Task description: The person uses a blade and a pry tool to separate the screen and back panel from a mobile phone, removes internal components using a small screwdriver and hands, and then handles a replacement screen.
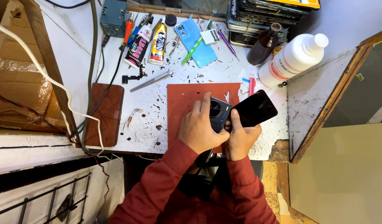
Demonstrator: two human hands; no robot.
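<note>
While our left hand (198, 128) clamps the dark phone body (219, 114) against the red mat (183, 99) to steady it, our right hand (240, 139) grips its black screen panel (254, 108), swung open, glue tubes (151, 41) and tweezers (153, 80) lying beyond.

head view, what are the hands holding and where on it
Both hands hold a dark phone over the red mat. The left hand grips its camera end; the right hand holds the lifted black screen panel by its near edge.
</note>
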